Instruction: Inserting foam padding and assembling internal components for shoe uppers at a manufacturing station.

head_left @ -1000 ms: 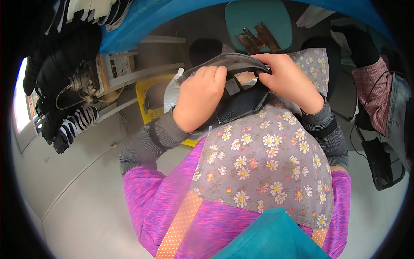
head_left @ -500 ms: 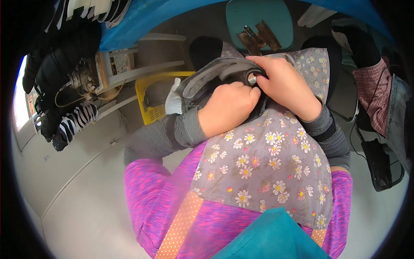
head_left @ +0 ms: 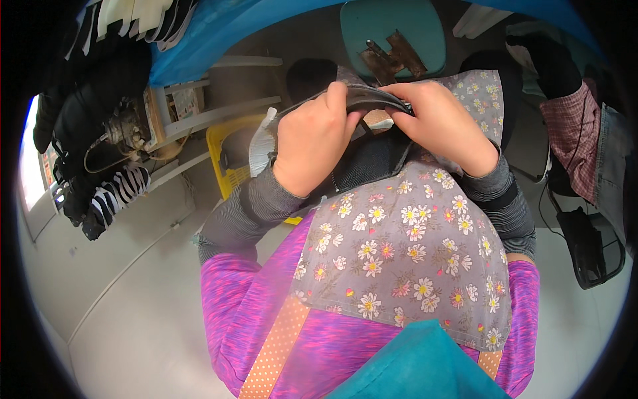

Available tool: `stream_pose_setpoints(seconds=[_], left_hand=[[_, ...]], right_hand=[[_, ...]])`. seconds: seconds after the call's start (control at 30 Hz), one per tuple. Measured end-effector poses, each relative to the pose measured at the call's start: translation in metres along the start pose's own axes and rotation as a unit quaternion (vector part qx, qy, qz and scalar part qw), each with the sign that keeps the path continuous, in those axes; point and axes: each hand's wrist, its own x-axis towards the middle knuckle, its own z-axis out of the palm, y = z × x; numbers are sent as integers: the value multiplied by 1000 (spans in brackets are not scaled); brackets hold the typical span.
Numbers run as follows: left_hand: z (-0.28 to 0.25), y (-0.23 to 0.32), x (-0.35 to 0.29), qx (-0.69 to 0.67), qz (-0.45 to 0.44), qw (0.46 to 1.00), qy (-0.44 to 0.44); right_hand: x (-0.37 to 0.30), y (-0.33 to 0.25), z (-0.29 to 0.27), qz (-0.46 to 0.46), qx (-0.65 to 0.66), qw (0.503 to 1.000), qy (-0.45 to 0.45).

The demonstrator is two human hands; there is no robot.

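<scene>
A black fabric piece point(head_left: 372, 159) with a mesh-like panel and a thick curved edge lies across my lap; its exact kind I cannot tell. My left hand point(head_left: 311, 136) is closed on the left part of its raised edge, thumb and fingers pinching it. My right hand point(head_left: 442, 123) grips the same edge further right, its thumb on the near side. Between the hands the edge arches up, with an opening below it. A white gathered strip point(head_left: 262, 147) sticks out at the left of the piece. Under it spreads my grey flowered apron point(head_left: 412, 246).
Ahead stands a teal stool point(head_left: 425, 33) with brown, worn-looking pieces point(head_left: 393, 58) on it. A yellow basket point(head_left: 219, 156) is at the left, near a rack point(head_left: 219, 113) and black bundled material point(head_left: 100, 113). Another person's checked sleeve point(head_left: 570, 143) shows at the right, above a black pedal-like object point(head_left: 585, 246).
My left hand has risen from inside the fabric piece to its upper edge and now pinches it. My right hand keeps its grip. The piece has tilted, showing more of the mesh-like panel.
</scene>
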Motion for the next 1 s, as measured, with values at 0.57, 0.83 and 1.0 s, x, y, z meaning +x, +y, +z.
stream_pose_setpoints(seconds=[0.57, 0.83, 1.0], left_hand=[[1, -7, 2, -76, 104, 991, 41], [-7, 0, 4, -44, 57, 997, 14], [-7, -5, 2, -8, 85, 996, -23]], right_hand=[[0, 11, -3, -111, -72, 991, 2], [-3, 17, 0, -112, -81, 990, 15], [-4, 11, -8, -97, -53, 994, -10]])
